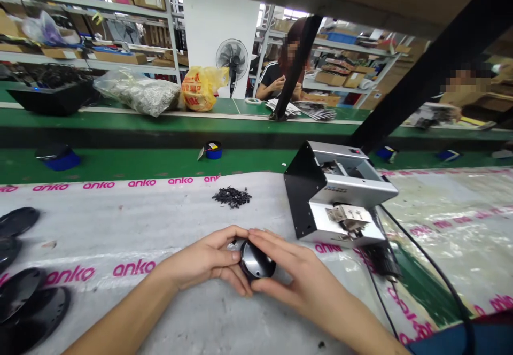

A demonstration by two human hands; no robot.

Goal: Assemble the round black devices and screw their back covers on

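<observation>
Between my two hands, low over the plastic-covered bench, is a glossy black round part (256, 260) with small holes near its rim. My left hand (218, 259) grips its left side, thumb against the edge and the other fingers curled below. Around the right side wraps my right hand (286, 267), fingers over the top and thumb at the lower edge. The underside of the part is hidden. Beyond the hands lies a heap of small black pieces (232, 197). A silver and black bench machine (340, 194) stands to the right of them.
Black round covers (24, 296) are piled at the left edge. Blue and black round units (214, 150) sit on the green strip behind. A black electric screwdriver (382, 259) and cables lie by the machine. Slanted black posts (296, 69) cross the view; people work across the bench.
</observation>
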